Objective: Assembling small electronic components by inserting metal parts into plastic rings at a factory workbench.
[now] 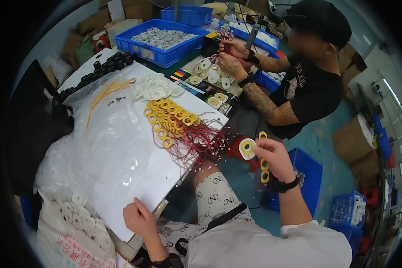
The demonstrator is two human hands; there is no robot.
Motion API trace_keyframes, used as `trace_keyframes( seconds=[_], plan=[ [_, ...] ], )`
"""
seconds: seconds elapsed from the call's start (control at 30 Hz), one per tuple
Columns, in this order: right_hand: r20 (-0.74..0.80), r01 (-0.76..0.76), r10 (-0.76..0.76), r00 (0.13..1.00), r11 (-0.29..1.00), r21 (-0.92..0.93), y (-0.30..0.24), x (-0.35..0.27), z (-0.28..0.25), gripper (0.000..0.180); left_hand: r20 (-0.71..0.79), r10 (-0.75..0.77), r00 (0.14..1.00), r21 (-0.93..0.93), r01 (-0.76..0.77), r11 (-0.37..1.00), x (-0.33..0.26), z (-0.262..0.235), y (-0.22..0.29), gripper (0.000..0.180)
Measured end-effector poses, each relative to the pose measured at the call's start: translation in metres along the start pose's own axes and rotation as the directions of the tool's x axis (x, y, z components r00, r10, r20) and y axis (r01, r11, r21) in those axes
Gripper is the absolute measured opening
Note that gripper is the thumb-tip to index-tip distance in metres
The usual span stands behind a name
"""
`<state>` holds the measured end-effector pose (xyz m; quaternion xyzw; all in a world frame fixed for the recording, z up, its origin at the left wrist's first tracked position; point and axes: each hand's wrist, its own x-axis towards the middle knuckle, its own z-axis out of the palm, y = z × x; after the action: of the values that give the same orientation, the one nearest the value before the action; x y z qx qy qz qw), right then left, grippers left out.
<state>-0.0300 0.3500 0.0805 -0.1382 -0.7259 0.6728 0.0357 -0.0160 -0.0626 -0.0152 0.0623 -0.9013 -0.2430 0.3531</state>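
My right hand [276, 157] is raised off the table's right side, its fingers pinching a white round disc [247, 149] with a yellow ring on its face. More yellow rings [264, 172] hang in a strip just beside and below that hand. My left hand [140, 218] rests at the near edge of the white table, its fingers curled in and the thumb out; nothing shows in it. Ahead lies a pile of yellow rings [172, 116] with dark red wires [196, 140] trailing over the table edge. White discs [154, 87] are heaped behind the rings.
A clear plastic sheet [107, 143] covers much of the white tabletop [156, 178]. At near left stands a bag of white discs [82, 225]. Blue bins [156, 56] line the far side. At the right, a co-worker [308, 76] handles red wires. A blue crate [310, 167] sits on the floor.
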Motion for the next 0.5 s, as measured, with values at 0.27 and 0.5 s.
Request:
trace_keyframes(
  seconds=[0.27,0.5],
  plan=[
    [0.006,0.184,-0.188,0.982,0.956,-0.229,0.015,0.144,0.017,0.021,0.038,0.020,0.999,0.139,-0.025,0.990,-0.006,0.006,-0.011,0.041],
    [0.229,-0.111,0.115,0.966,0.993,-0.033,0.016,0.243,0.029,0.022,0.027,-0.017,0.999,0.166,0.012,0.986,-0.003,0.008,-0.011,0.040]
  ],
)
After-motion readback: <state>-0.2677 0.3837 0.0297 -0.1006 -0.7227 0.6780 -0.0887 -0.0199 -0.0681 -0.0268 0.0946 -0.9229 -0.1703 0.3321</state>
